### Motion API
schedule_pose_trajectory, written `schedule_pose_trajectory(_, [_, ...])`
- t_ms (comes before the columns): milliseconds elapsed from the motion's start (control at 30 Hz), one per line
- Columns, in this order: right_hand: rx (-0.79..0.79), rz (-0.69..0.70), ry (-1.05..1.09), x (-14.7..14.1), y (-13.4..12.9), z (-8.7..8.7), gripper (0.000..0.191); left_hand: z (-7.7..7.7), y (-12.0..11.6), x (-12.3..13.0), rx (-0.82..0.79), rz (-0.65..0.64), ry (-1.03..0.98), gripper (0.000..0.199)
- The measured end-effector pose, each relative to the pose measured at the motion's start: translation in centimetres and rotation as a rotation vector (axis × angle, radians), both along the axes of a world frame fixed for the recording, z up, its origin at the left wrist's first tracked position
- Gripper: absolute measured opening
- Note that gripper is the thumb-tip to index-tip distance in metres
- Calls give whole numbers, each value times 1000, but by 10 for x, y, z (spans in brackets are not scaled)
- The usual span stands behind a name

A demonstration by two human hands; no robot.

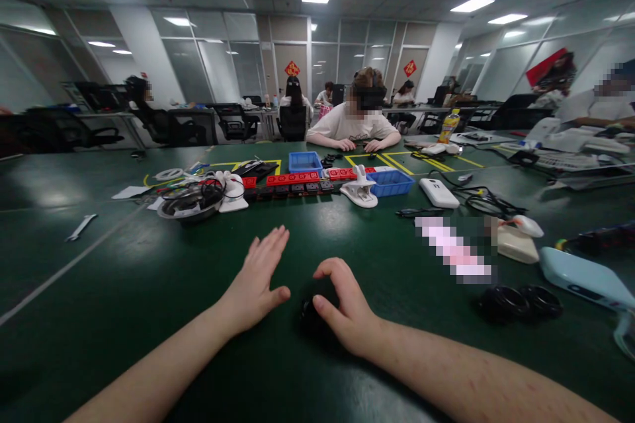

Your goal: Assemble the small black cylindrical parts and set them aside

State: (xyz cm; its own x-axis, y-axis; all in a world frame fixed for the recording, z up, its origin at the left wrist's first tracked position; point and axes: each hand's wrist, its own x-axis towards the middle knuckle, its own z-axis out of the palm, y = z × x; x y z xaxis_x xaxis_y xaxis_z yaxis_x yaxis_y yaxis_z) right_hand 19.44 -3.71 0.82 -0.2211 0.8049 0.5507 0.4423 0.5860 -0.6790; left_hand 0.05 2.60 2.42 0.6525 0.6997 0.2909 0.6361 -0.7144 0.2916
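My left hand (258, 281) hovers over the green table (198, 370) with its fingers stretched out and the thumb apart, holding nothing. To its right, my right hand (344, 307) is curved, thumb and index finger apart. Beneath and beside that thumb lies a small black object (310, 320), partly hidden by the hand; whether the hand touches it I cannot tell. The two hands are apart from each other.
Ahead stand a metal bowl (191, 211) with cables, red-topped blocks (292, 178), a white clip (360, 188) and blue trays (391, 183). A wrench (81, 228) lies left. Right are a white box (439, 192), black rings (510, 304) and a light-blue case (585, 274). A person sits opposite.
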Motion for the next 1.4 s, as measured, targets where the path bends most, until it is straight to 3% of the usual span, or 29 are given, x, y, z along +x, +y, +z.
schedule_pose_trajectory(100, [-27, -49, -53, -2, 1, 1, 31, 1, -6, 4, -162, -117, 122, 84])
schedule_pose_trajectory(167, [-57, -63, -124, -5, 0, 1, 36, 0, -12, 9, -225, -136, 154, 88])
schedule_pose_trajectory(333, [-90, -75, -315, -9, 0, 2, 39, -7, -23, 23, -242, -159, 86, 68])
schedule_pose_trajectory(500, [-51, -50, -349, -8, 2, 3, 40, -12, -23, 27, -239, -169, 11, 51])
schedule_pose_trajectory(700, [30, 198, -243, -6, 3, 10, 21, -13, -14, 20, -328, -284, -40, 41])
schedule_pose_trajectory(900, [42, 306, -248, -9, -3, 16, 27, -19, -10, 20, -273, -317, -37, 41])
schedule_pose_trajectory(1100, [73, 386, -327, -8, -9, 24, 24, -19, -11, 19, -281, -263, -80, 63])
schedule_pose_trajectory(1200, [104, 328, -323, -6, -10, 22, 30, -17, -13, 19, -255, -313, -36, 69])
schedule_pose_trajectory(1300, [108, 161, -263, -6, -7, 14, 35, -15, -16, 21, -267, -291, -49, 81])
schedule_pose_trajectory(1400, [42, 29, -261, -9, -4, 7, 43, -14, -21, 24, -242, -234, -46, 67])
